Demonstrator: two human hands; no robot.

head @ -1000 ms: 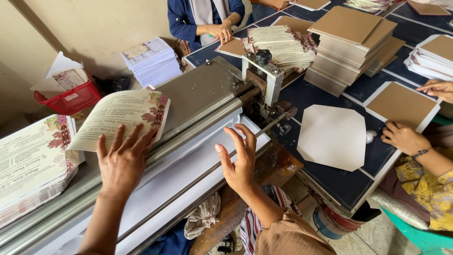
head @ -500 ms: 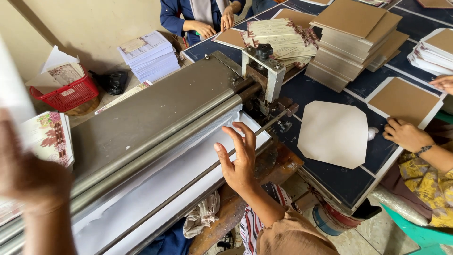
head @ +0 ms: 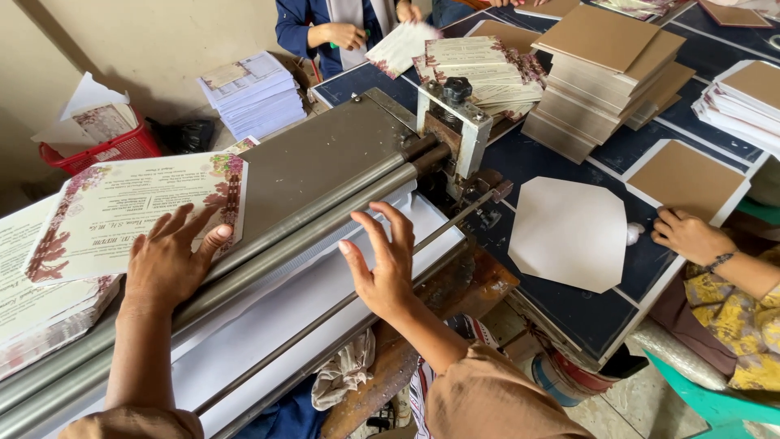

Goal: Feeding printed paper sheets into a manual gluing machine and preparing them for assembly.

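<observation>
Left hand (head: pixel 166 264) now lies flat, fingers spread, on the near edge of a printed sheet (head: pixel 138 211) with a floral border; it grips nothing, only presses. Half a second ago that hand was a blur at the left edge and the metal bed was bare; a second ago it pressed an earlier sheet in much the same spot. So one sheet has gone and a fresh one has come onto the bed (head: pixel 325 158) of the roller machine (head: pixel 268 268).

Right hand (head: pixel 386 260) is open, fingers splayed, empty, hovering over or lightly on the white tray in front of the rollers; contact cannot be told. It sits where it did in both earlier views.

Sheet position: flat on the grey bed, left of centre, its near edge just behind the long rollers, partly over the stack of printed sheets (head: pixel 41 301) at the far left.

Outward: a screw post (head: pixel 455 122) stands at the rollers' right end. On the dark table (head: pixel 585 317) lie a white cut card (head: pixel 573 232) and stacks of brown boards (head: pixel 601 73). Another person's hand (head: pixel 691 236) rests beside a brown board (head: pixel 686 175).
</observation>
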